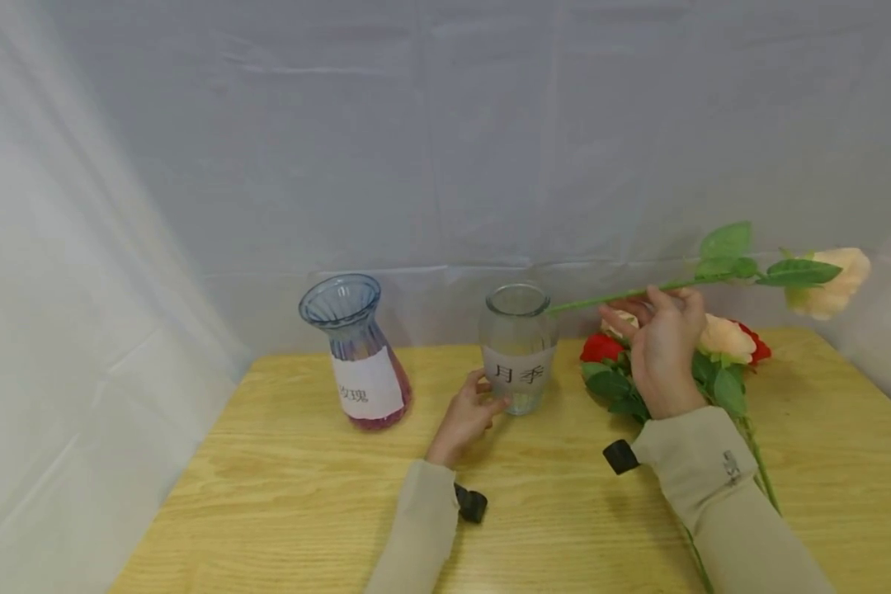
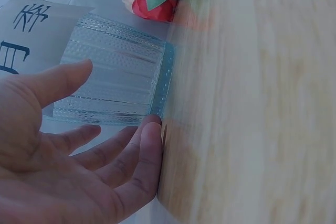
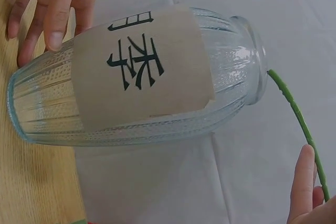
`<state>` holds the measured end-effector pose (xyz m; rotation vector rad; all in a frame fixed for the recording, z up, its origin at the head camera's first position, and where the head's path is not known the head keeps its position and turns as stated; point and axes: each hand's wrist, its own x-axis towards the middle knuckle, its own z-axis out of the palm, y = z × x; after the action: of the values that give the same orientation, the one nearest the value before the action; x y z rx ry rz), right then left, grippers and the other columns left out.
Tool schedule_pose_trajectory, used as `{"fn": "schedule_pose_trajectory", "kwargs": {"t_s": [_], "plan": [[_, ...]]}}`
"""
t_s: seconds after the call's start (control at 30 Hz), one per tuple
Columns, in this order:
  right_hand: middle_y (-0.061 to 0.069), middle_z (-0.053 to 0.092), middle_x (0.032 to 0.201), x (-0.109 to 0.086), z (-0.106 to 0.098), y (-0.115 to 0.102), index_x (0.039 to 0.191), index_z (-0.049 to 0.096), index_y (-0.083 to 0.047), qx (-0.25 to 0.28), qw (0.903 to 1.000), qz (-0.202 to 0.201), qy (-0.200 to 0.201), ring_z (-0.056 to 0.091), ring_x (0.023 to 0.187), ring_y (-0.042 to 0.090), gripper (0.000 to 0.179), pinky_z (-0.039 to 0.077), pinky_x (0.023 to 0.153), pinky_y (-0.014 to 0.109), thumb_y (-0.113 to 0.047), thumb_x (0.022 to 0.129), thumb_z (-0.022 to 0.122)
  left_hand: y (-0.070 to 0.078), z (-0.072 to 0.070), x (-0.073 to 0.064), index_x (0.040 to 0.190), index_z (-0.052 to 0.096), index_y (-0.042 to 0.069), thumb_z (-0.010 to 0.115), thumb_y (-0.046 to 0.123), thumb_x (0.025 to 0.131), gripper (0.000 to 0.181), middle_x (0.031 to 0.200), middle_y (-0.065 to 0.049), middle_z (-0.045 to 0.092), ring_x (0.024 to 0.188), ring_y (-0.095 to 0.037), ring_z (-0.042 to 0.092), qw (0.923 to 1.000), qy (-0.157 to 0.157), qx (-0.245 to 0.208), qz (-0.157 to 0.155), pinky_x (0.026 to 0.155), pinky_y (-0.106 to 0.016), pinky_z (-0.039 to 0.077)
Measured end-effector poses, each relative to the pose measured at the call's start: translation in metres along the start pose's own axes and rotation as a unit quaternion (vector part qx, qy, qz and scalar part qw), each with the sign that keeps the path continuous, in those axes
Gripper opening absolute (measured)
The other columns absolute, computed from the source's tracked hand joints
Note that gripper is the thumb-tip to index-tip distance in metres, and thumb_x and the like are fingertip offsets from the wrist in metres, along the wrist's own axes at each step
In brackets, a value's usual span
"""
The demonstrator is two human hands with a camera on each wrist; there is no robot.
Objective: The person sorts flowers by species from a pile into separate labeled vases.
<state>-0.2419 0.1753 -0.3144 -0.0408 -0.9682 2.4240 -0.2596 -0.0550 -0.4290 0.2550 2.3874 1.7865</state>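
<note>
A clear glass vase [image 1: 520, 330] with a paper label stands upright on the table. My left hand [image 1: 466, 417] is at its lower left, thumb in front and fingers loosely spread close around the base. The left wrist view shows this left hand [image 2: 89, 156] with its thumb apart from the fingers. My right hand [image 1: 664, 346] pinches the green stem of a peach-coloured rose [image 1: 827, 280], its bloom out to the right. In the right wrist view the stem [image 3: 294, 108] has its cut end right at the rim of the vase [image 3: 226, 51].
A blue-and-pink glass vase [image 1: 371, 355], also labelled, stands left of the clear one. Under and behind my right hand lie several flowers, among them a red bloom [image 1: 600, 348] and a peach bloom [image 1: 723, 338]. A grey-white sheet [image 1: 416, 165] hangs behind the wooden table [image 1: 282, 495].
</note>
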Motion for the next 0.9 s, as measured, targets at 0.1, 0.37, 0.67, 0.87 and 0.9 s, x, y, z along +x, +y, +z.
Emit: {"fn": "schedule_pose_trajectory", "kwargs": {"t_s": [0.1, 0.37, 0.67, 0.87, 0.9], "plan": [[0.014, 0.040, 0.094, 0.001, 0.002, 0.000, 0.097, 0.034, -0.004, 0.005, 1.0000, 0.002, -0.001, 0.058, 0.066, 0.027, 0.013, 0.060, 0.070, 0.040, -0.003, 0.107, 0.043, 0.000, 0.000, 0.000, 0.152, 0.037, -0.001, 0.069, 0.011, 0.097, 0.065, 0.140, -0.028, 0.051, 0.107, -0.031, 0.061, 1.0000, -0.001, 0.001, -0.001, 0.068, -0.031, 0.047], [0.013, 0.047, 0.088, 0.000, 0.008, 0.002, 0.096, 0.036, -0.003, -0.042, 0.9989, -0.014, -0.017, 0.064, 0.069, 0.026, 0.015, 0.060, 0.069, 0.040, -0.003, 0.105, 0.048, -0.001, -0.001, 0.001, 0.153, 0.036, -0.001, 0.068, 0.012, 0.097, 0.066, 0.141, -0.027, 0.051, 0.111, -0.032, 0.060, 1.0000, -0.004, 0.000, 0.000, 0.074, -0.036, 0.050], [0.013, 0.047, 0.091, 0.000, 0.015, 0.009, 0.095, 0.037, -0.005, -0.082, 0.9959, -0.016, -0.034, 0.065, 0.074, 0.025, 0.015, 0.060, 0.071, 0.039, -0.001, 0.105, 0.047, -0.002, 0.000, 0.001, 0.153, 0.036, -0.001, 0.068, 0.013, 0.098, 0.065, 0.141, -0.027, 0.051, 0.114, -0.036, 0.060, 1.0000, -0.004, 0.007, 0.000, 0.074, -0.037, 0.051], [0.015, 0.051, 0.099, -0.001, 0.019, 0.011, 0.102, 0.039, -0.006, -0.098, 0.9942, 0.006, -0.045, 0.064, 0.081, 0.026, 0.006, 0.059, 0.074, 0.039, -0.006, 0.108, 0.042, -0.001, 0.000, -0.001, 0.153, 0.035, -0.001, 0.067, 0.013, 0.098, 0.065, 0.141, -0.028, 0.050, 0.114, -0.036, 0.060, 0.9999, -0.007, 0.007, 0.002, 0.075, -0.038, 0.051], [0.015, 0.051, 0.101, -0.001, 0.019, 0.012, 0.104, 0.040, -0.006, -0.099, 0.9941, 0.009, -0.045, 0.064, 0.082, 0.027, 0.005, 0.059, 0.073, 0.039, -0.008, 0.108, 0.041, -0.001, 0.000, -0.001, 0.153, 0.035, -0.001, 0.067, 0.013, 0.098, 0.065, 0.141, -0.028, 0.050, 0.113, -0.036, 0.060, 0.9999, -0.007, 0.007, 0.001, 0.074, -0.037, 0.051]]}}
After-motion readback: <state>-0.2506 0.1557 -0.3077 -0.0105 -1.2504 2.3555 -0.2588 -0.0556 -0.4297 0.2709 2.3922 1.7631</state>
